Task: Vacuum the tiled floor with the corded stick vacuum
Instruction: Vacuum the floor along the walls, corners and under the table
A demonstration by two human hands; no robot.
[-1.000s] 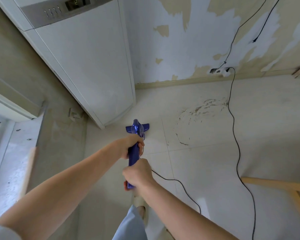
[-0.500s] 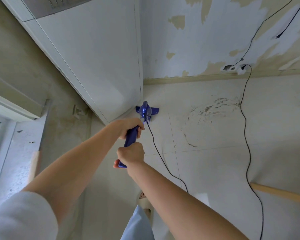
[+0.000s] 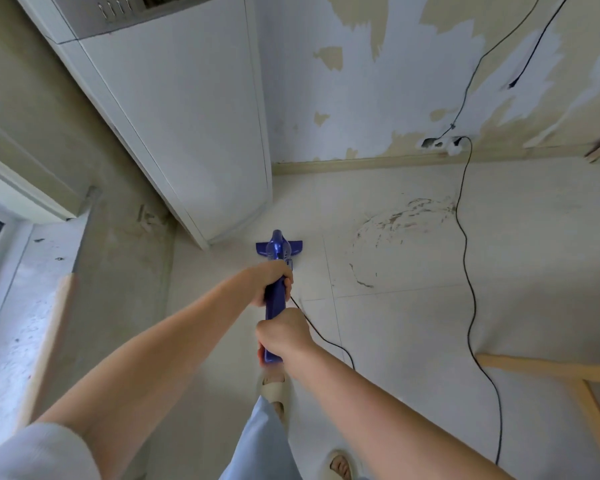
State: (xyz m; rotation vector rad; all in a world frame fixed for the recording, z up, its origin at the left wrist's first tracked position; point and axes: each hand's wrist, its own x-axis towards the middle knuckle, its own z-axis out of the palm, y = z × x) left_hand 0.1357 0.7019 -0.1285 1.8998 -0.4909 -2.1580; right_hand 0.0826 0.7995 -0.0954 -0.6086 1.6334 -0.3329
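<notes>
both hands — left hand (image 3: 274,280) & right hand (image 3: 283,332) — fingers curled tight round blue vac handle (image 3: 274,303)

One head-worn wide-angle view looks forward and steeply down along both outstretched forearms, so the left hand (image 3: 273,280) and right hand (image 3: 282,332) sit near the frame's middle and the person's feet show at the bottom edge. It faces a room corner: the tiled floor (image 3: 406,327) fills the lower right, the patchy wall (image 3: 378,81) runs across the top, and a white cabinet (image 3: 187,116) leans in from upper left. Lines bow toward the edges from the lens.
</notes>
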